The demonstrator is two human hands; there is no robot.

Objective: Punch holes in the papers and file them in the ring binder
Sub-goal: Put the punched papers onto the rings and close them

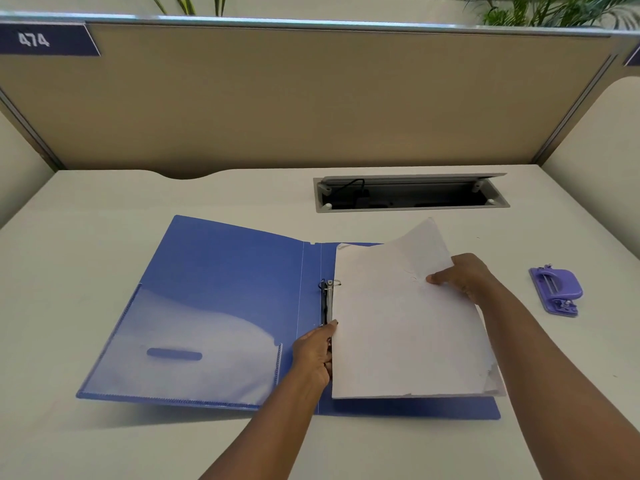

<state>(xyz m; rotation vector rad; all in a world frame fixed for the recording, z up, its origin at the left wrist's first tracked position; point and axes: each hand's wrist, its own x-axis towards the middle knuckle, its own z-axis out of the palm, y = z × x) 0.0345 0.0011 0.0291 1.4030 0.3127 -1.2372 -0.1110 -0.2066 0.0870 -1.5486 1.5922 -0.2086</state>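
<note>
— Since the punch [556, 291] lies well apart on the desk [104, 445], are we past punching?

— We judge so. Our papers [405, 327] lie in the open binder [221, 299], by the rings [329, 289]. Our right hand [464, 277] pinches their far edge; our left hand [313, 355] curls at the near ring.

— What's left?

— Seating them, closing the rings.

Bright even light, soft shadows, wide-angle bending at edges.
</note>
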